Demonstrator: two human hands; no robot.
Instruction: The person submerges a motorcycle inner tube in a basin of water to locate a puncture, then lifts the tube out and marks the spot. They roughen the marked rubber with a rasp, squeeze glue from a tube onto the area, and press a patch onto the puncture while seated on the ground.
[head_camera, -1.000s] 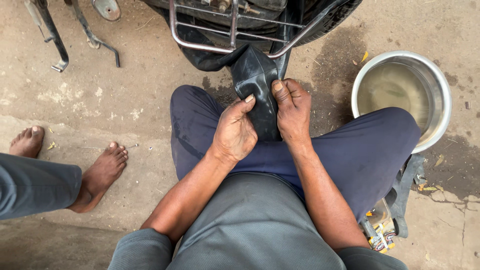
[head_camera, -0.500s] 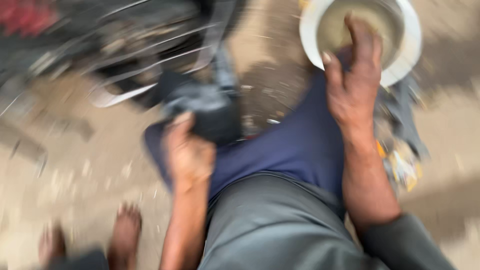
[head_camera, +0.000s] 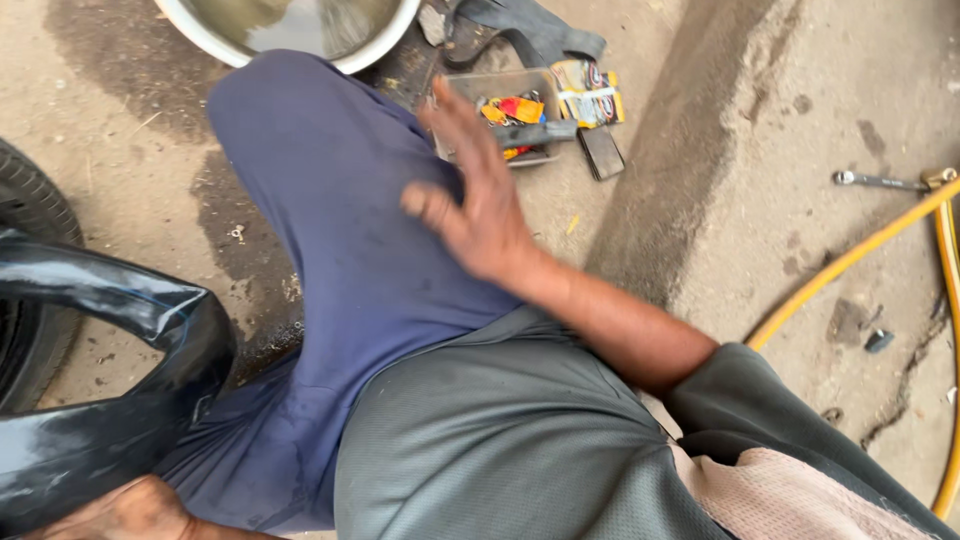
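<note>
On the concrete floor (head_camera: 130, 190), squatting over blue trousers: right hand (head_camera: 480, 200) is in mid-air above the thigh, fingers spread, palm empty, nothing gripped, reaching toward the small clear tray (head_camera: 505, 115) of bits & patches just past the knee. Left hand (head_camera: 130, 510) low at bottom edge, mostly cut off; it touches the black rubber tube (head_camera: 120, 400), but can't tell if it's clenched on it or just resting. Tube loops wet & shiny at the left, beside the tyre (head_camera: 30, 290). Judgement: best to keep the tube pinned w/ the left so the spot isn't lost, and come at the tray from above, since it is shallow & could tip. Edges: steel basin (head_camera: 300, 30) w/ water sits close behind the knee, so little room there. Open floor to the right, apart from the yellow hose (head_camera: 850, 260) & a spanner (head_camera: 880, 181), both well clear of the reach.
</note>
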